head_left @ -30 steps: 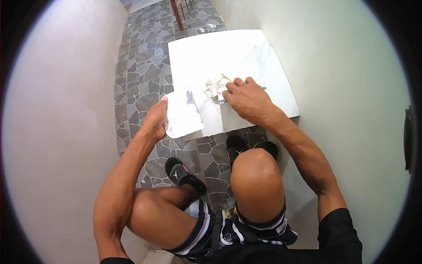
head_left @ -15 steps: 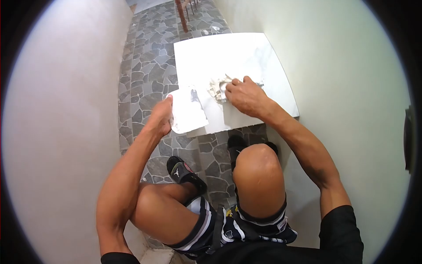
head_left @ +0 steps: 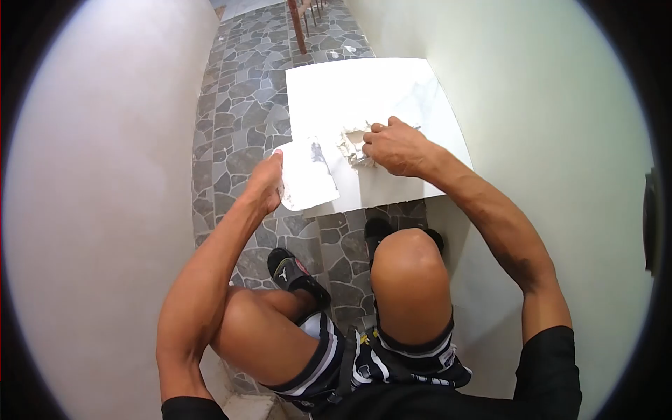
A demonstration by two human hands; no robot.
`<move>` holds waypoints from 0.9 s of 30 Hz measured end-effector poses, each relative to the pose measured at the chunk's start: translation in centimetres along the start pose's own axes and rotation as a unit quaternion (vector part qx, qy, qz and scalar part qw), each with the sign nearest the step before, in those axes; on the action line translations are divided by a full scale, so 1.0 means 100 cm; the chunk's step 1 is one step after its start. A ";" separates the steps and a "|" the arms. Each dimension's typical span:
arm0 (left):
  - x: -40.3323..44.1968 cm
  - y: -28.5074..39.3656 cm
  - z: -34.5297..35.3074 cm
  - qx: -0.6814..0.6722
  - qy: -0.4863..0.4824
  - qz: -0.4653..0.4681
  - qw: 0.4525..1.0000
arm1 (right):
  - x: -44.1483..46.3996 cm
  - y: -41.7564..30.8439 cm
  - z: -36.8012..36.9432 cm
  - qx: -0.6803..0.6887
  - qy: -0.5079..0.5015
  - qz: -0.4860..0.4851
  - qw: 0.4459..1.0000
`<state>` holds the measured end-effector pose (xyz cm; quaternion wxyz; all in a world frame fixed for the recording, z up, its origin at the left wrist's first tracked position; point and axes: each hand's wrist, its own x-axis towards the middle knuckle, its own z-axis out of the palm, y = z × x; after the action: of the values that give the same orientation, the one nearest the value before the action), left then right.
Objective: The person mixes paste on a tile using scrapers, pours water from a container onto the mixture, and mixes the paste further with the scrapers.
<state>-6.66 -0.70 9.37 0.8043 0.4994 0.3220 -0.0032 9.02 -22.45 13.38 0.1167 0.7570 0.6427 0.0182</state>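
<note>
My left hand grips the left edge of a thin white plastic sheet, thumb on top. The sheet has a grey smear and overlaps the near left part of a large white board. On that board lies a lumpy patch of off-white putty. Over its right side my right hand is closed on a putty knife; its greyish blade touches the putty, and my fingers hide most of the tool.
Pale walls rise close on both sides. Grey stone-patterned floor runs underneath, with a reddish-brown post standing beyond the board. My bent knees and a black slide sandal are in front of the board.
My right hand has shifted slightly against the putty, and a smoother patch now shows beside the fingers. The left hand keeps its grip on the sheet. The view has moved a little.
</note>
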 end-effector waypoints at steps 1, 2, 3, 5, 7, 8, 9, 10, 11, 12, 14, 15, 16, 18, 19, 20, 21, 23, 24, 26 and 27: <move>0.002 0.003 0.002 0.000 -0.008 0.004 1.000 | -0.005 0.005 -0.010 -0.001 0.004 0.000 1.000; 0.002 0.003 0.001 0.000 -0.011 0.003 1.000 | -0.009 0.005 -0.008 -0.006 0.011 0.013 1.000; 0.001 -0.001 -0.002 -0.004 -0.012 -0.001 1.000 | -0.015 0.002 -0.005 -0.010 0.015 0.024 1.000; 0.000 -0.002 -0.002 -0.002 -0.012 -0.002 1.000 | -0.023 -0.004 0.025 -0.001 0.041 0.039 0.998; 0.002 -0.001 -0.003 -0.002 -0.015 0.002 1.000 | -0.032 -0.014 0.026 0.000 0.046 0.031 0.998; 0.004 -0.001 -0.005 -0.005 -0.015 0.008 1.000 | -0.037 -0.010 0.025 0.013 0.036 0.034 0.999; 0.003 -0.003 -0.004 -0.005 -0.017 0.010 1.000 | -0.043 -0.009 0.021 0.027 0.047 0.044 0.998; 0.004 -0.001 -0.003 -0.002 -0.015 0.008 1.000 | -0.046 -0.004 0.015 0.036 0.058 0.053 0.996; 0.005 -0.001 -0.004 -0.002 -0.011 0.008 1.000 | -0.046 0.000 0.012 0.045 0.068 0.058 0.995; 0.003 -0.003 -0.003 -0.002 -0.005 0.003 1.000 | -0.046 -0.002 0.017 0.035 0.066 0.060 0.995; 0.006 -0.005 -0.004 0.005 0.008 0.003 1.000 | -0.039 -0.009 0.034 0.012 0.067 0.067 0.995; 0.007 -0.004 -0.005 0.011 0.015 0.003 1.000 | -0.038 -0.015 0.030 0.005 0.064 0.053 0.997; 0.008 -0.002 -0.007 0.013 0.014 0.008 1.000 | -0.037 -0.011 0.024 0.018 0.068 0.063 0.996; 0.006 -0.004 -0.005 0.015 0.011 0.011 1.000 | -0.039 0.003 0.011 0.048 0.070 0.084 0.993; 0.002 -0.004 -0.002 0.014 0.015 0.002 1.000 | -0.038 0.008 0.015 0.036 0.123 0.096 0.987; -0.001 -0.003 0.001 0.011 0.017 -0.004 1.000 | -0.038 0.007 0.023 0.022 0.101 0.090 0.991; -0.003 0.001 0.002 0.009 0.020 -0.007 1.000 | -0.035 0.001 0.029 0.006 0.080 0.082 0.993; 0.001 0.000 -0.001 0.005 0.021 0.003 1.000 | -0.035 -0.001 0.038 -0.015 0.058 0.059 0.996; 0.003 -0.002 -0.002 0.000 0.023 0.007 1.000 | -0.033 0.002 0.024 -0.012 0.017 0.059 0.998; -0.004 -0.001 0.002 -0.001 0.016 -0.003 1.000 | -0.031 0.009 -0.008 0.001 -0.070 0.067 0.995; -0.004 0.002 0.004 -0.003 0.012 -0.004 1.000 | -0.027 0.013 -0.011 0.005 -0.036 0.075 0.997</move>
<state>-6.74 -1.10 9.84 0.8019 0.4960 0.3331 0.0006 9.61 -25.15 15.02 0.1340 0.8040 0.5793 -0.0035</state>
